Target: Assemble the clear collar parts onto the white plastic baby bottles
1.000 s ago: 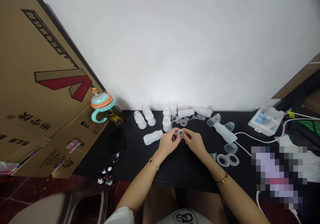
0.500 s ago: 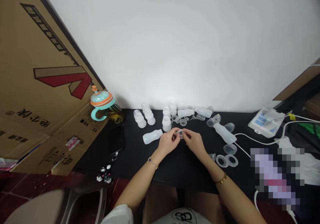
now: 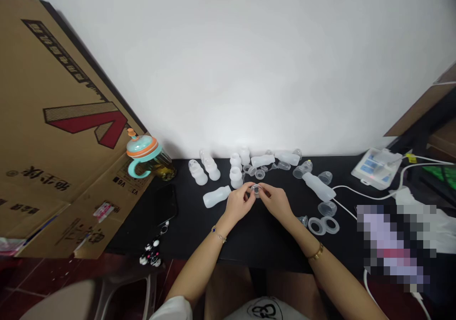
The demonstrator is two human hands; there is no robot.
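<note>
Between the fingertips of both my hands is a small, clear, ring-shaped bottle part (image 3: 256, 189); its exact kind is hard to make out. My left hand (image 3: 238, 203) pinches it from the left, and my right hand (image 3: 275, 205) pinches it from the right. A frosted baby bottle (image 3: 216, 197) lies on its side just left of my left hand. Directly beyond my hands stands an open white bottle (image 3: 236, 177). Several small clear rings, one a flat ring (image 3: 260, 174), lie behind the held part.
Capped bottles (image 3: 198, 172) stand at the back left of the black table (image 3: 249, 244). At right lie another bottle (image 3: 319, 187), clear domed caps (image 3: 327, 209), two rings (image 3: 331, 225), and a white cable. A handled jug (image 3: 149, 156), phone (image 3: 166, 202) and cardboard box (image 3: 71, 168) occupy the left.
Both hands stay in nearly the same spot, still pinching the clear part, which appears slightly turned. The camera view has shifted a little.
</note>
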